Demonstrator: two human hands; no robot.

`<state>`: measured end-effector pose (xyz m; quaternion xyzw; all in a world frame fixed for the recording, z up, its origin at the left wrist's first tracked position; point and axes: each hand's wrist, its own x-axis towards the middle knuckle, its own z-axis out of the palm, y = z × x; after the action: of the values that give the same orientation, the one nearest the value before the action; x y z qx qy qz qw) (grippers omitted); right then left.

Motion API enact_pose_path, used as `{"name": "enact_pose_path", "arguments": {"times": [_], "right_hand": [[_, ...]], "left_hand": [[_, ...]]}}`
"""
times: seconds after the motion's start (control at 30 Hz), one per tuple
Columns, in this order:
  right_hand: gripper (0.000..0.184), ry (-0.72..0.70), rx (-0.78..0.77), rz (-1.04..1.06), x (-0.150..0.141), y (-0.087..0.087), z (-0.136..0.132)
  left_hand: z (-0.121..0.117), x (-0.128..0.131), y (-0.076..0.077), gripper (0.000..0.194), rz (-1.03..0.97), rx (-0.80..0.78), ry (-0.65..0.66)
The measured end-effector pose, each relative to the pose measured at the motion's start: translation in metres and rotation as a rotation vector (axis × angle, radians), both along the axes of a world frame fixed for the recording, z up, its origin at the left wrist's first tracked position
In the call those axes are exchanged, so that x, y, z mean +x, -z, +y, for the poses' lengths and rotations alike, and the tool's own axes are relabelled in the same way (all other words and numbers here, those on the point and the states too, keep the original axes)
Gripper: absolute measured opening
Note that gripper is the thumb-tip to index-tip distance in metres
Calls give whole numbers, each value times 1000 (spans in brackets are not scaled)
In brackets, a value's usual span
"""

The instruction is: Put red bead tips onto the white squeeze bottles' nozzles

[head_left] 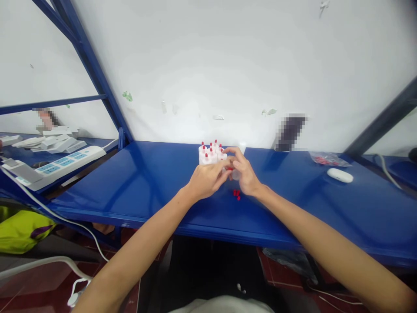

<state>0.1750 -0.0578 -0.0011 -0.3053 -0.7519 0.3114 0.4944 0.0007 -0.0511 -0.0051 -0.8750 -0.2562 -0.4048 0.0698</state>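
Several small white bottles (204,159) with red tips stand close together on the blue table. Just in front and to the right of them, my two hands meet. My right hand (246,174) curls around a small whitish bottle (236,174), partly hidden by the fingers. The closed fingers of my left hand (208,177) come together at a red cap (230,168) by that bottle; the exact contact is hard to see. Below my right hand, several loose red caps (236,193) lie on the table.
A clear bag with red pieces (327,159) and a white oval case (340,175) lie on the right of the blue table (146,174). A dark pixelated object (291,132) leans on the wall. At left are a power strip (61,163), white boxes (60,141) and a blue frame post (94,69).
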Motion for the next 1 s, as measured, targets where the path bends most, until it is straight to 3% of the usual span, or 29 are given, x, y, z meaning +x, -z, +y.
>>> {"name": "enact_pose_path", "arguments": {"times": [0.17,0.33,0.63,0.73,1.0], "right_hand": [[41,-23,112,-72,-3,-2,-5],[48,55,202,-228,-1,-5,-7],[28,139,234,-236,-4,-6,-8],[24,180,290,-250,-2,-7,-7],[22,125,392,-252,2,-8,0]], "left_hand": [[1,0,1,23,87,-3,18],[1,-1,2,20,157,-40,0],[2,0,5,31,185,-48,24],[2,2,6,34,149,-78,23],[2,2,8,32,-93,-190,74]]}}
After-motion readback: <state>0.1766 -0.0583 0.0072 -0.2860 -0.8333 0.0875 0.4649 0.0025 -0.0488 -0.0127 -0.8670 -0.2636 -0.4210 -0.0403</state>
